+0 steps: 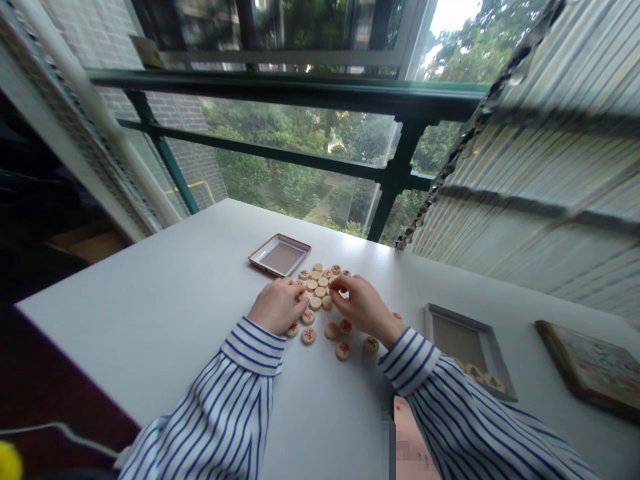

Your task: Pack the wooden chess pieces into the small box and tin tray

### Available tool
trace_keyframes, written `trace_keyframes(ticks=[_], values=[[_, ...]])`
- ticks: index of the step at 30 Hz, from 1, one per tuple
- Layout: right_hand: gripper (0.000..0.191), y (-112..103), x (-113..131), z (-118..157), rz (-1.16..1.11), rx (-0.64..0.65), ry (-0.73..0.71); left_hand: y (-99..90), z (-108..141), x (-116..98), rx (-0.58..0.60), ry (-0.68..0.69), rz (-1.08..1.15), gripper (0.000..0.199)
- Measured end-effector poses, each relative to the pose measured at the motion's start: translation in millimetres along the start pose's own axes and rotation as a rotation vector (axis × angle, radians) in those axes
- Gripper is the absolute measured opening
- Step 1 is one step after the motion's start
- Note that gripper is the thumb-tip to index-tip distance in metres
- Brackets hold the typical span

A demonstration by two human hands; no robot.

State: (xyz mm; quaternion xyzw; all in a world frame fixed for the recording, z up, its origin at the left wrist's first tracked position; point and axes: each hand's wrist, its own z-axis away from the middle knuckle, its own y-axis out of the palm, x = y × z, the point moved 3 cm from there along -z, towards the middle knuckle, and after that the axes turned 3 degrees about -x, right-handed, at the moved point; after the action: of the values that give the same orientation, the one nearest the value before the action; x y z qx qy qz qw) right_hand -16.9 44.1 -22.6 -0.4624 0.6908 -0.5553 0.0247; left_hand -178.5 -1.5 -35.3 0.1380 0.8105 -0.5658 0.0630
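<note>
Round wooden Chinese chess pieces lie bunched on the white table, some blank side up, others showing red or black characters. At the bunch's left edge, my left hand is curled, with a piece showing between thumb and fingers. From the right, my right hand pinches at a piece at the bunch's edge; the fingertips mostly cover it. Nearer me lie loose pieces, among them a red-marked one and a black-marked one.
An open shallow tray stands behind my left hand. On the right, a grey-rimmed box holds several pieces near my sleeve. Beyond it lies a patterned box. A pink object is partly under my right forearm. A railing borders the window.
</note>
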Motion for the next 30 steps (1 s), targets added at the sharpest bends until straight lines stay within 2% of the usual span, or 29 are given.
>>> trace_keyframes(ticks=[4, 8, 16, 22, 26, 30], values=[[0.009, 0.6, 0.4, 0.3, 0.005, -0.001, -0.002, 1.9, -0.7, 2.3, -0.001, -0.037, 0.018, 0.022], [0.010, 0.8, 0.9, 0.5, 0.006, -0.002, -0.008, -1.5, -1.0, 3.4, -0.023, -0.086, 0.131, 0.024], [0.010, -0.4, 2.3, 0.4, 0.007, -0.011, -0.001, -8.1, -4.3, 10.4, -0.079, -0.328, 0.719, 0.035], [0.010, -1.4, 3.4, 0.0, 0.002, -0.033, -0.016, -5.8, -4.3, 9.5, -0.022, -0.488, 1.159, 0.045], [0.011, -1.2, 4.2, 0.3, -0.004, -0.030, -0.020, -3.6, -3.6, 9.2, 0.003, -0.541, 1.298, 0.043], [0.010, -0.7, 4.1, 0.8, -0.007, -0.026, -0.030, -4.3, -3.7, 9.1, 0.012, -0.560, 1.325, 0.037]])
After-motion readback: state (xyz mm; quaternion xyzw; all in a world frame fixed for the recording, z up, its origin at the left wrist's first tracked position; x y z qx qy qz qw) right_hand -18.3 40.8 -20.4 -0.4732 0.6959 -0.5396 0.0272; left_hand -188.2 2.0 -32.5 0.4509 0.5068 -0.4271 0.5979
